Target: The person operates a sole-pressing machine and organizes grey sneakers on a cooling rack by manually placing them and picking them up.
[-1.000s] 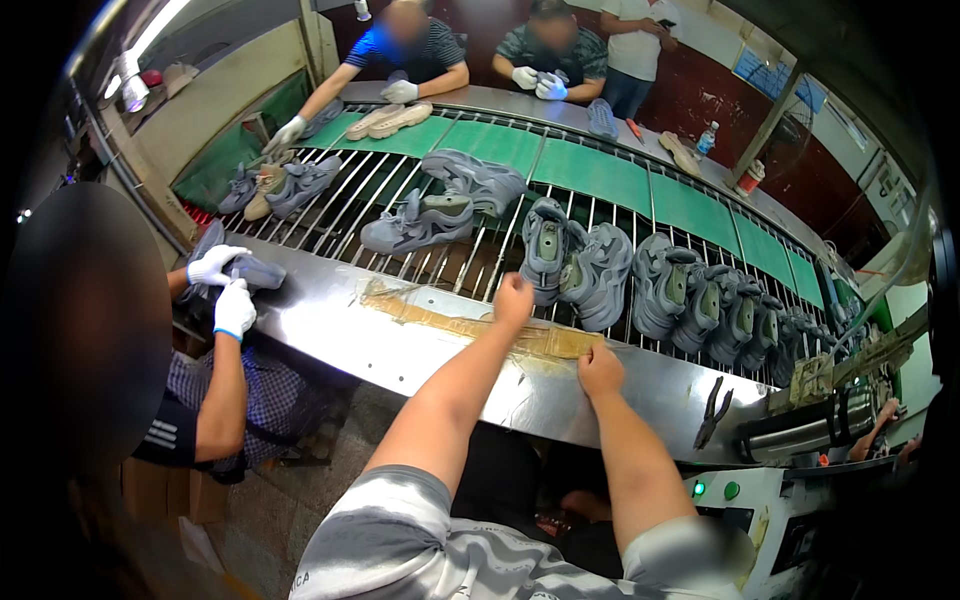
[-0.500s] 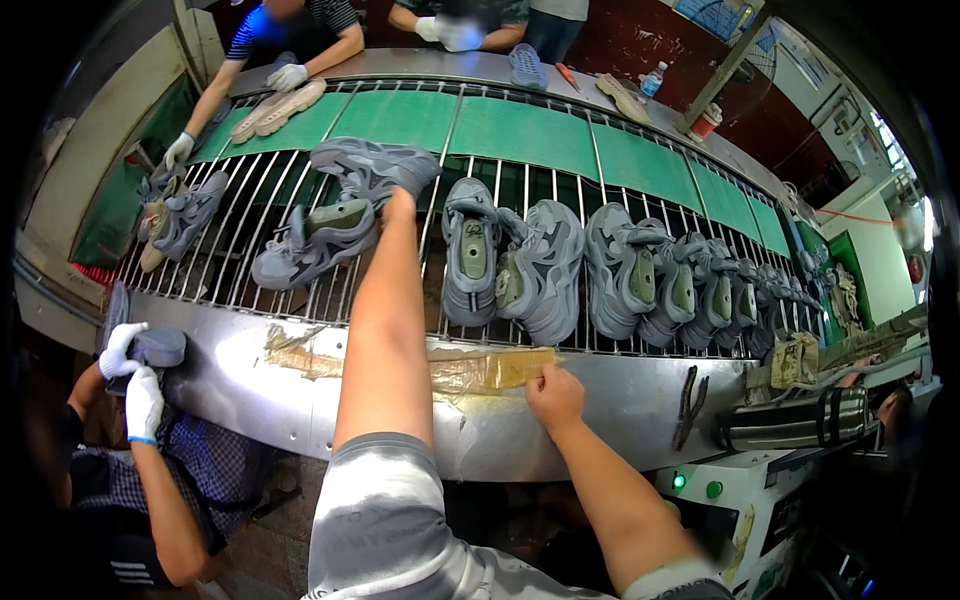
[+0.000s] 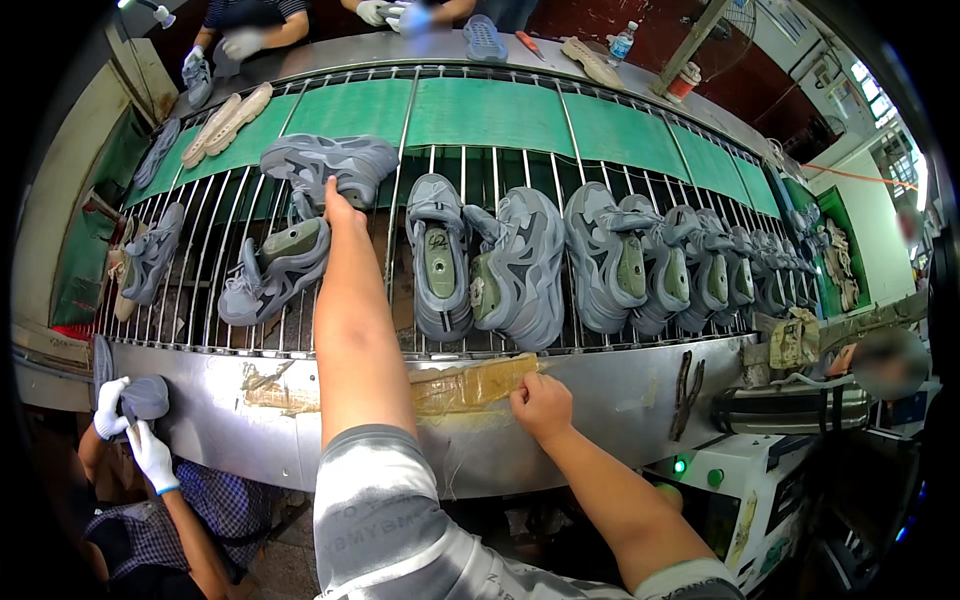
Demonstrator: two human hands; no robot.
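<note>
My left hand [image 3: 338, 208] reaches far out over the rod conveyor [image 3: 400, 300]. Its fingers curl onto the near edge of a grey shoe [image 3: 330, 158] lying on its side. Just below and left of that hand, a second grey shoe [image 3: 275, 265] with an olive insole rests on the rods. My right hand [image 3: 540, 402] is curled into a fist with nothing in it. It rests on the steel front ledge [image 3: 640, 385], at the end of a strip of brown tape [image 3: 470, 385].
Several grey shoes [image 3: 520, 270] line the rods to the right. A green belt [image 3: 480, 115] runs behind, with tan insoles [image 3: 225, 120] on it. A co-worker's white-gloved hands [image 3: 130, 430] hold a grey piece at lower left. A dark tool [image 3: 686, 390], a steel cylinder [image 3: 790, 408] and a white machine [image 3: 740, 480] stand at right.
My view has dropped closer to the conveyor. My left arm stays stretched to the grey shoe, which now lies further left. My right hand stays on the ledge by the tape.
</note>
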